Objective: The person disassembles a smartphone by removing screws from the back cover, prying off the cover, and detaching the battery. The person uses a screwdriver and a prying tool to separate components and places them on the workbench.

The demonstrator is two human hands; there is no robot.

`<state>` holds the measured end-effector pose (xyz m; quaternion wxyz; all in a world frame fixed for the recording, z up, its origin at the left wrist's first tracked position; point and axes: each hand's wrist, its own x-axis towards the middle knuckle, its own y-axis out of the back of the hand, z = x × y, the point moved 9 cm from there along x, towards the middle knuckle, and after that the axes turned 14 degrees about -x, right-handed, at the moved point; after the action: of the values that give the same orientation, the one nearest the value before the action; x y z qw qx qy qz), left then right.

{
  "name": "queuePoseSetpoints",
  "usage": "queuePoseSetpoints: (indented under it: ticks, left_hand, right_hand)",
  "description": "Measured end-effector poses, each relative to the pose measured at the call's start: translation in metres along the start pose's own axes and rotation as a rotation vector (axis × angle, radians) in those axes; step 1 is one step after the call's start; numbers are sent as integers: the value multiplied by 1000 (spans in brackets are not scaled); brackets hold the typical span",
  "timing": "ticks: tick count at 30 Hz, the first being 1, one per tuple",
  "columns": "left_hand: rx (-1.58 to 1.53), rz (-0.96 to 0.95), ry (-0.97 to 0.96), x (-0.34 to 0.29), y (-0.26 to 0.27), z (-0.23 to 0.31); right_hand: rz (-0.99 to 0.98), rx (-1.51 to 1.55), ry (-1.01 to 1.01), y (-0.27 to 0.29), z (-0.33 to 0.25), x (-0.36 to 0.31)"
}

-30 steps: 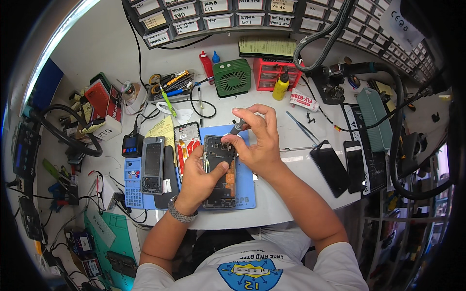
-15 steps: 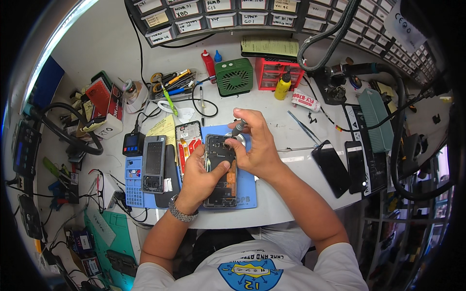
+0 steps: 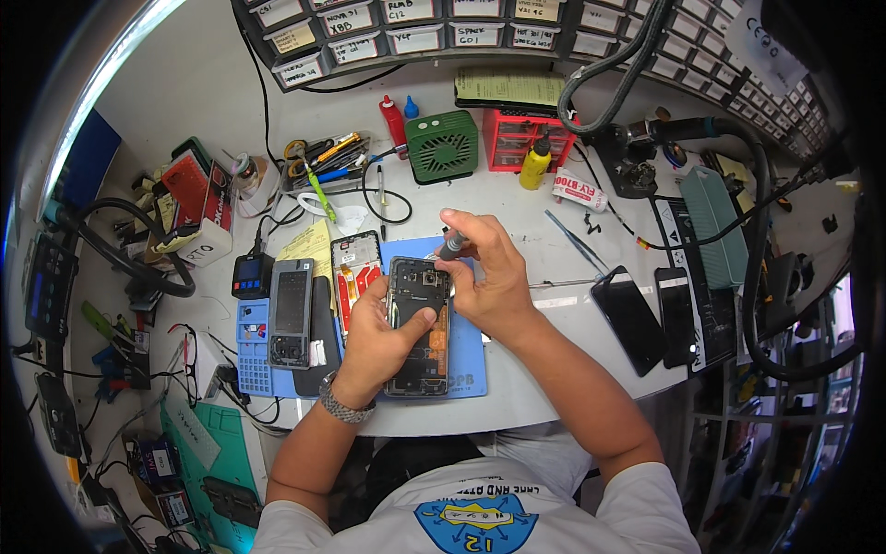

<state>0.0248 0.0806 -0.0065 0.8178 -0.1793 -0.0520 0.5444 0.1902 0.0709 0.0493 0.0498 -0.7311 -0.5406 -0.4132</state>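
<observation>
cluttered white workbench [image 3: 517, 198] below labelled drawers [image 3: 397, 18], left hand [image 3: 374, 346] pinning opened phone [image 3: 417, 323], right hand [image 3: 489, 272] pinching screwdriver [image 3: 452, 246]

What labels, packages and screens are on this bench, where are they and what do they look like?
Drawer labels: white handwritten slips, rear cabinet.
Glue tube: white, red print, right of the red drawer box.
Dark phone screens: two black slabs, right.
Red-and-white box: left rear.
Yellow note: beside the blue mat.
</observation>
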Motion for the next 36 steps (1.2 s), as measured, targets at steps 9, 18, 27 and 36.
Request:
queuePoseSetpoints:
  ticks: [9, 18, 27, 36]
  left_hand:
    - [31, 18, -1, 0, 1, 1]
    - [32, 28, 29, 0, 3, -2]
    - [21, 30, 28, 2, 4, -2]
    - [42, 37, 40, -1, 2, 2]
  right_hand:
    - [36, -80, 39, 2, -2, 3]
    - [-22, -22, 18, -6, 2, 3]
    - [-11, -142, 56, -2, -4, 4]
    - [12, -140, 39, 0, -5, 4]
